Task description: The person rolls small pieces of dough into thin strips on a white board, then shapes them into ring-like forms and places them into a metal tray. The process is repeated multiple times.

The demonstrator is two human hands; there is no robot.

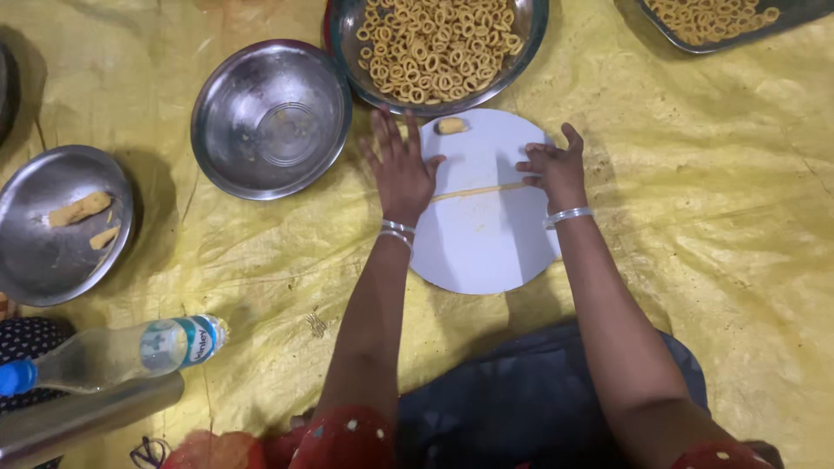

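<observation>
A round white board [486,247] lies on a yellow sheet in front of me. Across it stretches a thin rope of yellow dough [476,191]. My left hand [400,165] lies flat, fingers spread, on the rope's left end at the board's edge. My right hand [552,167] presses on the rope's right end with fingers partly curled. A small dough lump [451,126] rests at the board's far edge. Both wrists wear bangles.
A steel bowl [519,54] of dough rings stands beyond the board, an empty steel bowl [271,117] left of it. A steel plate [52,252] with dough pieces lies far left. Another tray [764,28] of rings sits top right. A plastic bottle [122,352] lies near left.
</observation>
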